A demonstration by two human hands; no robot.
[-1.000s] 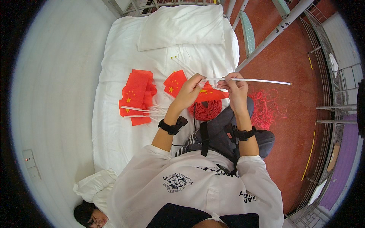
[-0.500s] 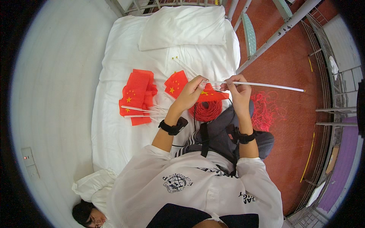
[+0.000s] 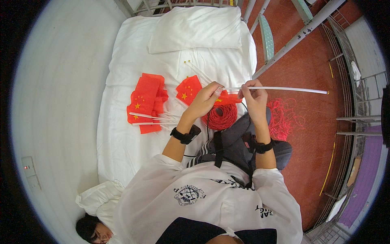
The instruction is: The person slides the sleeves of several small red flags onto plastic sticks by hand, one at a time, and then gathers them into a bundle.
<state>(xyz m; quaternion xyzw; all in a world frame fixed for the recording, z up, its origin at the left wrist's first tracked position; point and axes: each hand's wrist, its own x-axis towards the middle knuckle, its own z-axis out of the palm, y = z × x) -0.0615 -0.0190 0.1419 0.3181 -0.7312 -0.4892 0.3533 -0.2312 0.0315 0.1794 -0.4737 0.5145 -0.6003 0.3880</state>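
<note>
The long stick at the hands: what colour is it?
White; the long stick shows best in the head view.

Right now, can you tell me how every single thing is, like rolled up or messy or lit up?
Left hand: pinched shut on the white stick's end
Right hand: closed on the same stick
White stick: held out sideways, tip pointing right
Left-hand flags: piled on the bed
Red string roll: wound up
Loose red string: tangled
Pillow: lying flat
Wall panel: little red light on
</note>
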